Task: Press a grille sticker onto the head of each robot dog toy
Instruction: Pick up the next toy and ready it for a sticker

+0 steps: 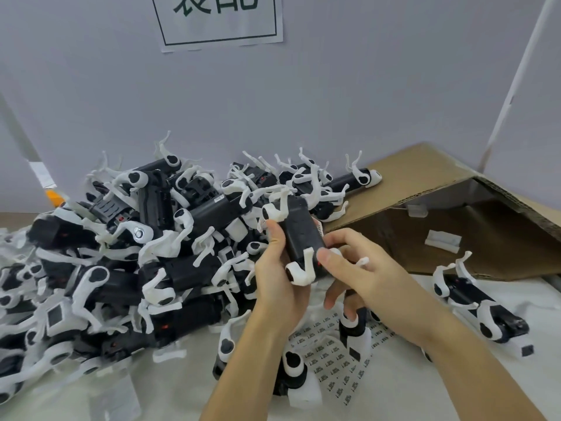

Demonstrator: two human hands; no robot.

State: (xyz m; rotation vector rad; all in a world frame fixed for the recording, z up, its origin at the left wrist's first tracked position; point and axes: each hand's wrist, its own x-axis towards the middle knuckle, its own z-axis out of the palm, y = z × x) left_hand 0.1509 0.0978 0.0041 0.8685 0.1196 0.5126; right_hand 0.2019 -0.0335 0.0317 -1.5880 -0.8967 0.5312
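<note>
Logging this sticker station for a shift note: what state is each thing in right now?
Held toy: gripped in both hands, legs up.
Left hand: grips the toy.
Right hand: grips the toy's near end.
Toy pile: heaped, tangled.
Sticker sheet: flat, under the hands.
Box: on its side, open.

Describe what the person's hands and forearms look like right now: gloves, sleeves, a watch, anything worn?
Both are bare. The left hand and right hand wear no gloves, and no rings or finger cots show. Both forearms are uncovered as far as the bottom edge of the head view, with no sleeve cuff, watch, wristband or strap in sight. Fingernails look short and unpainted. No cables or markings appear on either arm.
</note>
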